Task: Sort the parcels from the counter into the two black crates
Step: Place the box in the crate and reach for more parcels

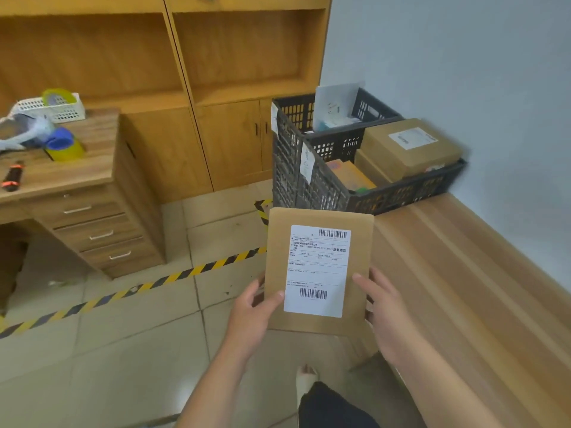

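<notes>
Both hands (256, 316) hold parcel (319, 270) upright (label readable).

Parcel (319, 273) is showing kraft brown; its label (318, 261) is reading white with black barcodes and print; near crate (401, 196) and far crate (340, 143) are both showing black, in an open lattice pattern; box (408, 149) in near crate is showing tan under a white label; packet (352, 176) beside it is glowing orange; envelope (335, 108) in far crate is showing white; counter (448, 273) is running in pale wood stripes; floor (108, 350) is showing beige tile; floor tape (173, 278) is running yellow and black in diagonal stripes; desk (86, 140) is showing mid-brown grain; basket (65, 111) is showing white mesh; wall (463, 72) is reading pale grey-blue.
</notes>
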